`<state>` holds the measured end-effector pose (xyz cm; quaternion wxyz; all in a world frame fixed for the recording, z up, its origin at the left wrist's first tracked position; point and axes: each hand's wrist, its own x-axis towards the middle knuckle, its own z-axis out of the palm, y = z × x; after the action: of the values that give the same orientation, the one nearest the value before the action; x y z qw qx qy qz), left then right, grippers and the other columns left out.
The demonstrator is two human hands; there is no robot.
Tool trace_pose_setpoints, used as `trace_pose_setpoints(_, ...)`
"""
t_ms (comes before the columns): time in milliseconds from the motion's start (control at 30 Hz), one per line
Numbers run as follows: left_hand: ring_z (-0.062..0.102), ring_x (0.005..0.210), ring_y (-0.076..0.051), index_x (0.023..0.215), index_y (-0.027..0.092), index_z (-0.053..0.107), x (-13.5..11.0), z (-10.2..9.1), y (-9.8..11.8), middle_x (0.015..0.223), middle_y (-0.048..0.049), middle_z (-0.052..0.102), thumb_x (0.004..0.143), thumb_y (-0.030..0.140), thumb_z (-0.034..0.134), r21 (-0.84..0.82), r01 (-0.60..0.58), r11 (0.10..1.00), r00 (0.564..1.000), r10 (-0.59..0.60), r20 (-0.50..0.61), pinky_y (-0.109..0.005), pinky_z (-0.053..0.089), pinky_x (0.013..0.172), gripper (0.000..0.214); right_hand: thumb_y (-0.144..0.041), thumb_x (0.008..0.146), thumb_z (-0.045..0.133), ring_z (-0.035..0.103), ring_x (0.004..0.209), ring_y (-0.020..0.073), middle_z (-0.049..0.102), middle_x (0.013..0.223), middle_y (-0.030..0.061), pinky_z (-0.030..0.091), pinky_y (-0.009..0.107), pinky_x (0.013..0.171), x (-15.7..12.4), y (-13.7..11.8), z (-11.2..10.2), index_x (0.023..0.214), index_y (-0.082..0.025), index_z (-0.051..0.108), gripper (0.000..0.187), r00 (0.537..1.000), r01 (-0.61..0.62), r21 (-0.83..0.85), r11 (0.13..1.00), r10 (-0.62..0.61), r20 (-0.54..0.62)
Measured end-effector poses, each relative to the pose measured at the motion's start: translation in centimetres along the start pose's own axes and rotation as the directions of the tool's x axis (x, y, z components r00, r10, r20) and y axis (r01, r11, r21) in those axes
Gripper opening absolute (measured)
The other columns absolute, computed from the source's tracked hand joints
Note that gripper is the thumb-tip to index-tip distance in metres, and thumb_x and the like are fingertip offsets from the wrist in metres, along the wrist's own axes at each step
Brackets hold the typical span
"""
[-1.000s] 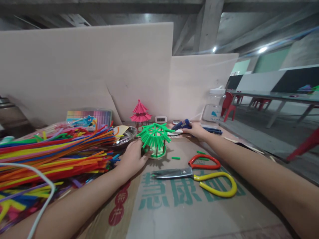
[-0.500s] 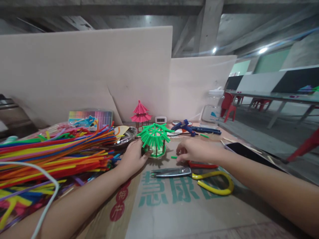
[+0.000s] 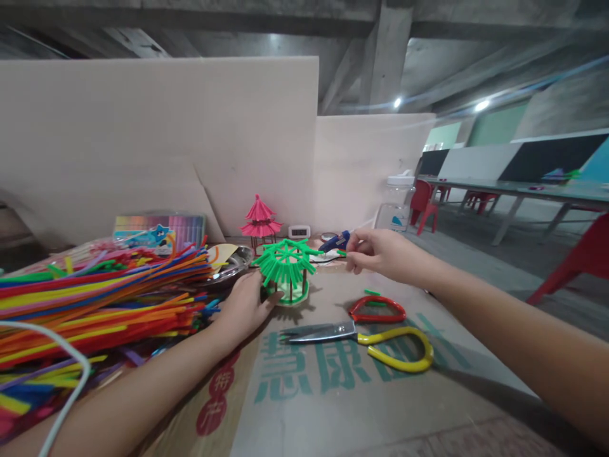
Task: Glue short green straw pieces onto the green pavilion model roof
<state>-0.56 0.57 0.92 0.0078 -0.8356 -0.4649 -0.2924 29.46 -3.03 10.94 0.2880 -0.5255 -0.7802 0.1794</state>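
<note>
A small pavilion model stands upright on the table, with a green pipe-cleaner roof, brown posts and a green-rimmed base. My left hand grips its left side, thumb on the base edge; the other fingers are partly hidden. My right hand is raised to the right of the model, its fingers pinching a short green pipe-cleaner piece. Just behind those fingertips is a blue glue gun, partly covered by the hand. Scissors with one yellow and one red handle lie open in front.
Bundles of coloured pipe cleaners cover the left side. Behind stand a pink pavilion, a small clock, a marker case and a clear bottle. Short green pieces lie by the red handle. A white cable crosses lower left.
My right hand has lifted from beside the scissors and moved back toward the glue gun, carrying the green piece. My left hand stays on the pavilion model. The view has shifted slightly right.
</note>
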Motion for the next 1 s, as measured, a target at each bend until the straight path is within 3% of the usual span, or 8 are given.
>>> trace_pose_setpoints(133,0.063,0.112,-0.033,0.113,0.016,0.062,-0.1,-0.1,0.2,0.115,-0.0161,0.069,0.091,0.038,0.057,0.006,-0.049,0.999,0.999,0.049,-0.023,-0.052,0.048,0.101,0.031,-0.022,0.09,0.061,0.073,0.077,0.0184,0.079,0.085,0.0014,0.049,0.025,0.066,-1.0,-1.3,1.8,0.104,-0.023,0.07,0.016,0.955,0.153,-0.124,0.98,-0.179,-0.237)
trace_pose_setpoints(267,0.061,0.116,-0.032,0.117,0.017,0.062,0.0,-0.2,0.4,0.119,-0.0155,0.068,0.093,0.037,0.056,0.001,-0.07,0.998,0.998,0.07,0.002,-0.052,0.045,0.106,0.033,-0.03,0.092,0.061,0.07,0.071,0.0178,0.077,0.083,0.0029,0.047,0.026,0.062,-1.8,-2.0,3.1,0.094,-0.023,0.074,0.015,0.914,0.278,-0.137,0.951,-0.305,-0.266)
trace_pose_setpoints(400,0.063,0.109,-0.033,0.109,0.016,0.064,0.0,-0.3,0.7,0.11,-0.0151,0.07,0.091,0.038,0.057,0.026,-0.071,0.997,0.997,0.071,-0.018,-0.053,0.046,0.104,0.03,-0.032,0.094,0.059,0.068,0.07,0.0176,0.076,0.079,0.0025,0.047,0.027,0.062,-2.3,-2.5,2.3,0.09,-0.022,0.072,0.018,0.906,0.293,-0.113,0.949,-0.313,-0.286)
trace_pose_setpoints(600,0.063,0.106,-0.032,0.106,0.017,0.064,0.0,-0.5,0.6,0.107,-0.0135,0.07,0.091,0.039,0.056,0.035,-0.08,0.996,0.997,0.08,-0.013,-0.052,0.047,0.102,0.028,-0.042,0.096,0.055,0.068,0.072,0.0187,0.072,0.077,0.003,0.049,0.031,0.069,-2.0,-2.5,-1.5,0.08,-0.025,0.066,0.025,0.897,0.202,0.003,0.979,-0.183,-0.402)
trace_pose_setpoints(767,0.062,0.107,-0.034,0.107,0.016,0.064,0.0,-0.4,0.4,0.105,-0.0145,0.07,0.091,0.042,0.054,0.045,-0.071,0.996,0.997,0.071,-0.002,-0.053,0.047,0.101,0.032,-0.038,0.096,0.052,0.063,0.066,0.0173,0.069,0.07,0.002,0.044,0.029,0.063,-1.6,-2.0,-1.3,0.076,-0.023,0.061,0.027,0.908,0.178,-0.033,0.983,-0.177,-0.381)
trace_pose_setpoints(867,0.062,0.109,-0.034,0.108,0.015,0.063,-0.1,-0.3,0.3,0.108,-0.0156,0.069,0.091,0.042,0.055,0.065,-0.078,0.995,0.997,0.078,0.004,-0.054,0.047,0.102,0.033,-0.035,0.097,0.048,0.056,0.059,0.0152,0.064,0.064,0.0004,0.036,0.027,0.057,-1.6,-1.8,0.9,0.075,-0.021,0.059,0.028,0.913,0.19,-0.202,0.961,-0.248,-0.323)
trace_pose_setpoints(1000,0.062,0.11,-0.034,0.103,0.016,0.062,-0.3,-0.1,0.2,0.108,-0.0162,0.07,0.09,0.04,0.055,0.092,-0.109,0.99,0.994,0.111,-0.02,-0.054,0.047,0.104,0.028,-0.028,0.098,0.045,0.055,0.062,0.0157,0.063,0.068,0.0021,0.032,0.028,0.058,-2.0,-1.5,4.2,0.076,-0.02,0.059,0.028,0.878,0.343,-0.424,0.838,-0.447,-0.171)
